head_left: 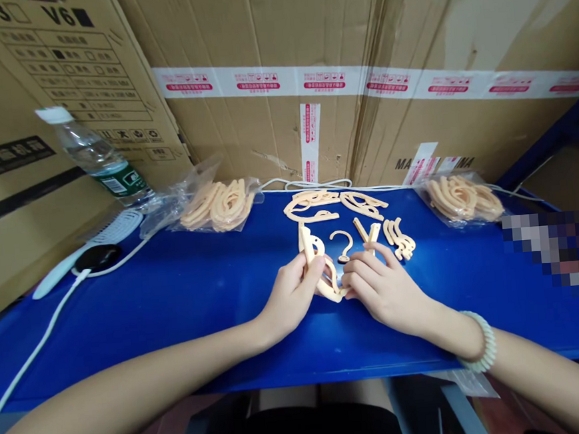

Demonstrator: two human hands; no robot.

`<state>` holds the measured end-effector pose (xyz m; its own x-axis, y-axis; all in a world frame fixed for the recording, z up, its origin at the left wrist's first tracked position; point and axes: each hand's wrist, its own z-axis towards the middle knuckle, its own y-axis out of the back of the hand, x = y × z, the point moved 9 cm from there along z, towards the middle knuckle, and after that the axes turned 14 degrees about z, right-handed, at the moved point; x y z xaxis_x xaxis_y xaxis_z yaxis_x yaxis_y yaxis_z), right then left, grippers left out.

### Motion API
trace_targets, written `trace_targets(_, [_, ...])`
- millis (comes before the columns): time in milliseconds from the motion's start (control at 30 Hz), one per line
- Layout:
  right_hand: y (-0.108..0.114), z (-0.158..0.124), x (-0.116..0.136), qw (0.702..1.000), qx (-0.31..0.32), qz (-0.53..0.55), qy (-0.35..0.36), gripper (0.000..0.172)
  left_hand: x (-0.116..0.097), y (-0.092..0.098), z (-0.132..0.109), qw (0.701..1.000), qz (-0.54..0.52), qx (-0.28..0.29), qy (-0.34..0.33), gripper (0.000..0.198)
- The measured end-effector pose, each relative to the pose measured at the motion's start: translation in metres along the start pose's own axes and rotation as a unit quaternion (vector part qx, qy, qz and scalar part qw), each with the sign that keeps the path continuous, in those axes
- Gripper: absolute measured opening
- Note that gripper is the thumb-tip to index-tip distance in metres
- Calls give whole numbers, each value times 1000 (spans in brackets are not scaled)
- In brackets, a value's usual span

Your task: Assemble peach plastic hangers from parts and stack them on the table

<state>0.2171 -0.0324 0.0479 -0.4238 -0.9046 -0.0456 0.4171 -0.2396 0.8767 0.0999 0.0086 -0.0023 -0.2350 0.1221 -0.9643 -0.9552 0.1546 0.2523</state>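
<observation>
My left hand [290, 294] and my right hand [379, 283] meet at the middle of the blue table [186, 299], both closed on a peach plastic hanger piece [323, 268] held between them. Just beyond the fingers lie a peach hook shaped like a question mark [342, 245], a short stick-like piece [368, 232] and a small stack of curved pieces [400, 238]. Farther back rest flat peach hanger parts [333, 203]. A pale bead bracelet [483, 352] circles my right wrist.
Two clear bags of peach parts lie at the back, one left [216, 206], one right [463, 198]. A water bottle [97, 158], a white handheld fan [89, 249] and a white cable [34, 351] sit at the left. Cardboard boxes [308, 75] wall the back.
</observation>
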Motion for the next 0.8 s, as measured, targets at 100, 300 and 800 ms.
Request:
trace_targets(100, [-1, 0, -2, 1000, 10, -9, -17, 34, -6, 2, -4, 998, 47, -23, -32, 37])
trace_targets(300, [9, 2, 4, 1000, -14, 5, -2, 31, -11, 6, -7, 996, 33, -55, -67, 37])
trace_targets(800, [31, -9, -14, 997, -77, 29, 5, 16, 6, 22, -1, 992, -41, -117, 15, 44])
